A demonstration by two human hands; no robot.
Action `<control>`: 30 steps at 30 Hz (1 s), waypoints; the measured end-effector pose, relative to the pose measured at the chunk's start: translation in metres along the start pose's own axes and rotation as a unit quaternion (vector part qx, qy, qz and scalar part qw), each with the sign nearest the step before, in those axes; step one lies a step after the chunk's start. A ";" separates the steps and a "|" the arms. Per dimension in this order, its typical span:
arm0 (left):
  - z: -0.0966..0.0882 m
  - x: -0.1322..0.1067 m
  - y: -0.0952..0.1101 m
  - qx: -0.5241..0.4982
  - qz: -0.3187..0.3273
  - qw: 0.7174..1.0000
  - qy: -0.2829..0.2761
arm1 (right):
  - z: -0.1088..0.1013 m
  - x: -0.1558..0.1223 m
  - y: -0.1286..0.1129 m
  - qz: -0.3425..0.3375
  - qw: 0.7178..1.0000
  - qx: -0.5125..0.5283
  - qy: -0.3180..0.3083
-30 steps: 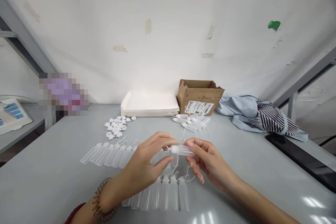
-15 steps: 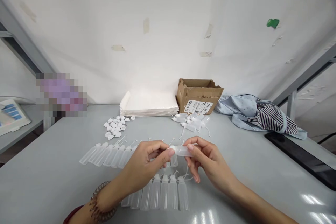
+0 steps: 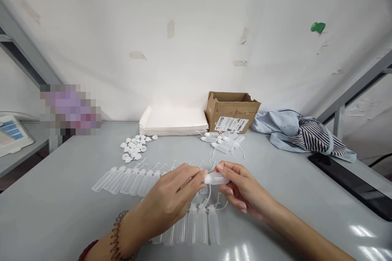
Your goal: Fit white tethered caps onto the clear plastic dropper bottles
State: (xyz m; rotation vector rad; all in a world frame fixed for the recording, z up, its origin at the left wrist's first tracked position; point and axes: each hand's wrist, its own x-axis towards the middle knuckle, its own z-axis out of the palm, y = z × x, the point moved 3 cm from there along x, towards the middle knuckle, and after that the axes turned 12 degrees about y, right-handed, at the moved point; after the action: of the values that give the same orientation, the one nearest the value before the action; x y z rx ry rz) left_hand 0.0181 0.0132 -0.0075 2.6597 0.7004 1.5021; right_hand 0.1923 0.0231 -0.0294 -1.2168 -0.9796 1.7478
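A small translucent plastic squeeze bottle (image 3: 219, 178) lies sideways between my hands above the grey table. My right hand (image 3: 243, 189) is closed on its body, with thumb and forefinger at the base end. At the other end, the fingertips of my left hand (image 3: 176, 191) pinch the white cap (image 3: 208, 178); they partly hide it. A thin white strap hangs from the neck. Below and behind my left arm lie two rows of similar bottles, a back row (image 3: 131, 181) and a front row (image 3: 192, 226), partly covered by my hand and forearm.
Loose white caps (image 3: 134, 147) are heaped at back left. More bottles (image 3: 226, 142) lie in a pile before an open cardboard box (image 3: 233, 111). White padded envelopes (image 3: 174, 122) are stacked by the wall. At right are striped and blue cloth (image 3: 306, 132) and a dark flat object (image 3: 349, 185).
My left hand has rolled over, so its back now faces up at the cap end. The bottle has shifted slightly right and down, its strap now hanging beneath the neck.
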 end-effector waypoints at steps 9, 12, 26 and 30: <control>0.001 0.007 -0.013 -0.139 -0.459 0.875 -0.061 | -0.001 -0.015 -0.006 -0.336 0.904 -0.225 0.140; 0.003 0.007 -0.011 -0.193 -0.500 0.839 -0.091 | 0.002 -0.021 -0.008 -0.524 0.763 -0.346 0.157; 0.002 0.011 -0.011 -0.208 -0.497 0.835 -0.115 | 0.002 -0.021 -0.011 -0.548 0.739 -0.378 0.101; 0.003 0.009 -0.009 -0.201 -0.476 0.850 -0.108 | 0.001 -0.016 -0.012 -0.369 0.869 -0.320 0.078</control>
State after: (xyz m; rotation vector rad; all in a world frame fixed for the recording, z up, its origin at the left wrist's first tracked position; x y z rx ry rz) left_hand 0.0211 0.0253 -0.0037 1.6649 1.2425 0.8953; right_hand 0.1970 0.0136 -0.0130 -1.1067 -1.7203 0.7186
